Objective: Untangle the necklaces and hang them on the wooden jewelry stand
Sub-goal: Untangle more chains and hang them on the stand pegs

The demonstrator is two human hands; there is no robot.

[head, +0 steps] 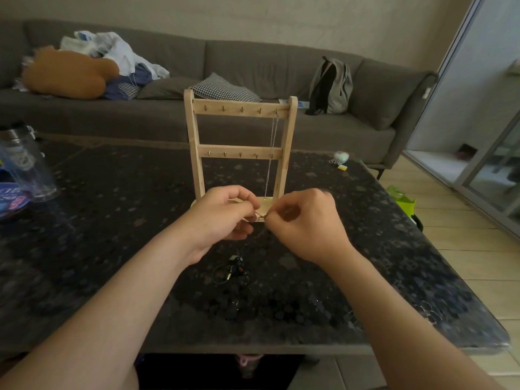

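A: What occupies the scene, largest first?

B: A long grey fabric sofa (253,63) along the back wall. It carries a heap of pale and blue clothing (118,52), an orange-brown plush cushion (67,73), a black-and-white checked pillow (225,90) and an upright grey backpack (332,85). In front lies a dark speckled glossy table (112,220). A sliding glass door (495,164) and pale floor tiles (450,235) are at right.

A: Any writing or containers?

B: A blue printed packet (11,198) at the table's left edge bears lettering too blurred to read. Beside it stands a clear plastic tumbler with a dark lid (25,164); its contents cannot be told. A lime-green bag (402,199) sits on the floor at the table's right side.

A: And the task's items?

B: A light wooden two-bar jewelry stand (239,108) stands upright at mid-table. A fine silver chain (271,153) hangs from the right-end peg of its top bar, down to the base. Just in front of the base, the left hand (222,215) and right hand (306,223) face each other. Each has its fingers curled, thumb and fingertips pinching a thin pale necklace (260,216) held between them above the table. Nearer the person, a small dark tangle of jewelry (233,268) rests on the tabletop.
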